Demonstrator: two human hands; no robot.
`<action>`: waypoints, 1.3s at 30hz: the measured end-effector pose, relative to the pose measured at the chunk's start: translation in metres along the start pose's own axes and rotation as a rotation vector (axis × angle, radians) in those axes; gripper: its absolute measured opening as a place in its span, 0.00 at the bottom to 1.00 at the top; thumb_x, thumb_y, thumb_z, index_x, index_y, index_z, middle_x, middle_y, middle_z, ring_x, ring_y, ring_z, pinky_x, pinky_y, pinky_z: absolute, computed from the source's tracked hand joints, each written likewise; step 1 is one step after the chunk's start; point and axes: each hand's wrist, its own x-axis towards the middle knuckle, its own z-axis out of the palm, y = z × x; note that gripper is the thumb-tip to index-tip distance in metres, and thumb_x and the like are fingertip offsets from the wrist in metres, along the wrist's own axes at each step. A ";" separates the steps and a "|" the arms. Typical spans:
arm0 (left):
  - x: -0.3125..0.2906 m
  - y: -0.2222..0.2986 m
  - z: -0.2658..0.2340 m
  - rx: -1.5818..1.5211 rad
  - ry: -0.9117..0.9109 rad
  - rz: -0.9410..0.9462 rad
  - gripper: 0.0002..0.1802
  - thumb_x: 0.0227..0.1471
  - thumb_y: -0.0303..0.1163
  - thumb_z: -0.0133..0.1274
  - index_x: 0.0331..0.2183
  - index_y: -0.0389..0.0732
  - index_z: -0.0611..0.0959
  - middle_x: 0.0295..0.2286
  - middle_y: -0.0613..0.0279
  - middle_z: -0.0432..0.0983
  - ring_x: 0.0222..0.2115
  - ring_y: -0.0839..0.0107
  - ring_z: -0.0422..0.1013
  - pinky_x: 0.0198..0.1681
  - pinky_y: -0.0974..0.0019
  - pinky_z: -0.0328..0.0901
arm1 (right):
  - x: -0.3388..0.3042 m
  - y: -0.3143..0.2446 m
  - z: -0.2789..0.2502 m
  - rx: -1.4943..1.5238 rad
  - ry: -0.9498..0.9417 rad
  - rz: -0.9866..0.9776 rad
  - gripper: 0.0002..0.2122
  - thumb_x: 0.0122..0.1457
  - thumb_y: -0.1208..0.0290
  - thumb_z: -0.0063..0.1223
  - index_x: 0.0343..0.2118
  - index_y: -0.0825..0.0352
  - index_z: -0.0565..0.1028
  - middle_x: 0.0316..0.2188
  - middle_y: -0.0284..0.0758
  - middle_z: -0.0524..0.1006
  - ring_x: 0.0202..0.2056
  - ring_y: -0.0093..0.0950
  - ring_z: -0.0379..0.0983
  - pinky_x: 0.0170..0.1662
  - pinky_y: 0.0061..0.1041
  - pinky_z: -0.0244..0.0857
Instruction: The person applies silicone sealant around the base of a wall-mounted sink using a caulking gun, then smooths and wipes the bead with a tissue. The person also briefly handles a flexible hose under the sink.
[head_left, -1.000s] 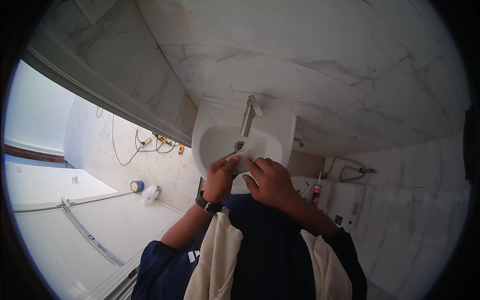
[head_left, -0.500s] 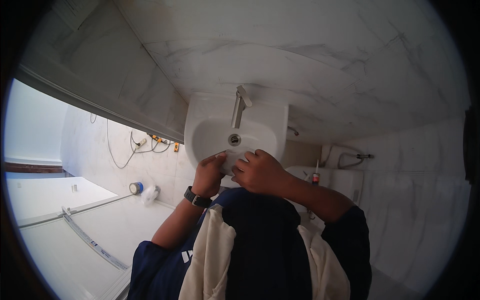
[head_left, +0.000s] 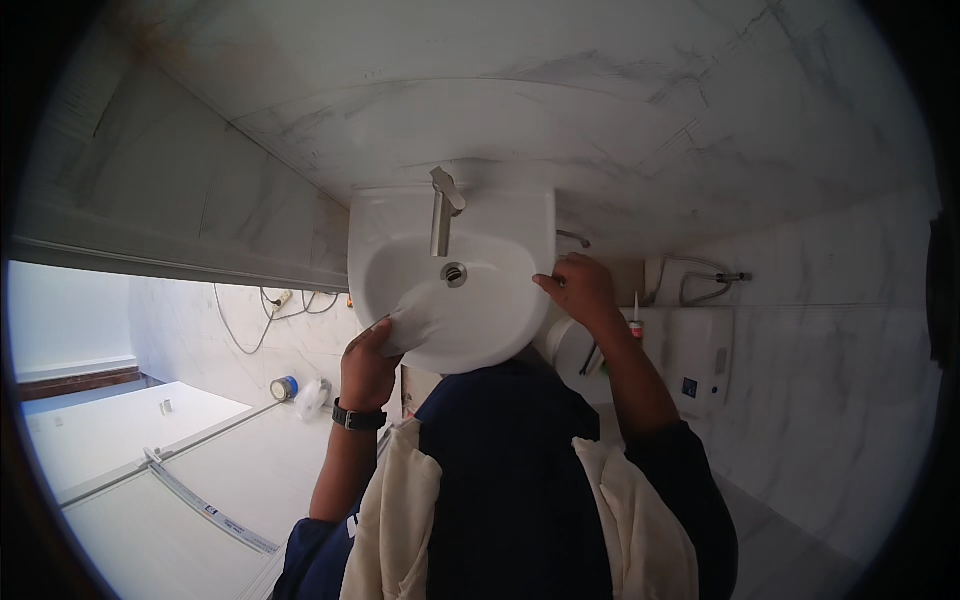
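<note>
A white washbasin [head_left: 505, 215] is in front of me, with a metal single-lever tap [head_left: 441, 215] at its back. Below the spout, the round drain [head_left: 454, 274] shows in the bowl. My left hand [head_left: 368, 372] is closed on a thin, see-through plastic bag [head_left: 415, 325], which hangs over the bowl's front left. At the basin's right side, my right hand [head_left: 582, 287] has its fingers curled together near the rim; anything between them is too small or hidden to make out.
A nozzled sealant tube [head_left: 636, 318] stands on a white surface to the right, below a flexible hose [head_left: 700, 284]. A short hose end [head_left: 574, 238] sticks out beside the basin. On the left are cables [head_left: 270, 318], a small round can [head_left: 284, 388] and another clear plastic bag [head_left: 312, 398].
My hands, together over the basin's front, have parted. The left has drawn the plastic bag leftward; the right has moved out to the basin's right edge.
</note>
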 end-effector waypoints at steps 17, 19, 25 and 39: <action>-0.039 -0.019 0.019 0.368 0.354 0.060 0.16 0.59 0.29 0.57 0.48 0.33 0.81 0.43 0.50 0.82 0.44 0.58 0.79 0.50 0.61 0.70 | 0.152 0.009 0.036 -0.525 -0.137 -0.335 0.34 0.54 0.70 0.52 0.68 0.55 0.62 0.25 0.35 0.76 0.25 0.31 0.74 0.31 0.35 0.61; -0.039 -0.027 0.024 0.418 0.375 0.025 0.18 0.61 0.31 0.54 0.50 0.31 0.80 0.45 0.50 0.81 0.47 0.60 0.77 0.53 0.61 0.69 | 0.157 0.010 0.037 -0.524 -0.147 -0.366 0.35 0.54 0.70 0.51 0.69 0.55 0.61 0.24 0.34 0.76 0.25 0.31 0.74 0.31 0.35 0.61; -0.029 -0.024 0.046 -0.285 0.301 -0.091 0.21 0.66 0.33 0.44 0.55 0.29 0.71 0.54 0.47 0.72 0.56 0.55 0.69 0.62 0.52 0.64 | 0.165 0.004 0.047 -0.566 -0.144 -0.388 0.34 0.55 0.69 0.50 0.68 0.57 0.62 0.23 0.33 0.75 0.23 0.30 0.72 0.30 0.35 0.59; -0.016 -0.017 0.063 -0.501 0.268 -0.113 0.21 0.67 0.32 0.43 0.56 0.28 0.69 0.53 0.46 0.72 0.57 0.53 0.69 0.64 0.49 0.63 | 0.163 0.007 0.053 -0.560 -0.128 -0.320 0.33 0.56 0.69 0.50 0.68 0.61 0.62 0.19 0.29 0.73 0.23 0.28 0.70 0.30 0.35 0.57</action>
